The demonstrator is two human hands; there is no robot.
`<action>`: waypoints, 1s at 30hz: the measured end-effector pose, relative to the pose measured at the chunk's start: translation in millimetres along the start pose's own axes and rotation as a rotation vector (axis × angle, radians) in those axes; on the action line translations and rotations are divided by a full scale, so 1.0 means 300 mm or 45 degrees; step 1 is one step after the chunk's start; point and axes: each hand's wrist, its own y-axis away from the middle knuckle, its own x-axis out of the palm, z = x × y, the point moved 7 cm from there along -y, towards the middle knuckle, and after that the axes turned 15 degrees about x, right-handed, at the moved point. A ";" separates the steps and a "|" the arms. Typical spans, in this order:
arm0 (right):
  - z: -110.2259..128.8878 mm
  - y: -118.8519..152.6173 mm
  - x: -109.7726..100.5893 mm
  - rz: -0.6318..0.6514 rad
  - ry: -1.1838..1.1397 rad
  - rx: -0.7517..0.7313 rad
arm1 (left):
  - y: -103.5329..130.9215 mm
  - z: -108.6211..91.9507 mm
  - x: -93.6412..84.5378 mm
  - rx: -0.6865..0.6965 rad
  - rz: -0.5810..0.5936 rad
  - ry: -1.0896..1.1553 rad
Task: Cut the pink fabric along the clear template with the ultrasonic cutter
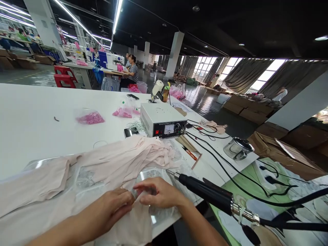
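Left hand (112,206): While my forearm reaches in from the near left, the fingers curl with their tips bunched over the pale pink cloth (132,225); I cannot tell whether they pinch it.
Right hand (162,194): just right of the left one, thumb and forefinger parted in a loose C around a small gap; whether the thumb grips the cloth, I cannot tell.
Pale pink cloth: directly under and between my hands, spreading toward the near side.
Black hand tool (205,192): on the right, held by neither hand; its long axis slants from the metal tip (173,174), far and left, to the cable end, near and right. The tip sits just beyond my right hand, the nearer of the two.
Cloth pile (128,153): past my hands, its long folds running from near left to far right.
Control box (164,118): beyond the pile, on the white table (46,116).
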 end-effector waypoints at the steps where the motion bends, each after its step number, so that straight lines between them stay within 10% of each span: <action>1: -0.016 -0.014 0.004 0.033 -0.021 0.042 | 0.007 0.005 -0.008 -0.031 0.004 0.024; 12: -0.035 -0.017 0.018 0.002 -0.221 0.229 | 0.010 0.036 -0.026 -0.486 -0.090 0.401; 30: -0.010 -0.007 0.021 0.021 -0.244 0.325 | 0.007 0.039 -0.014 -0.564 -0.267 0.693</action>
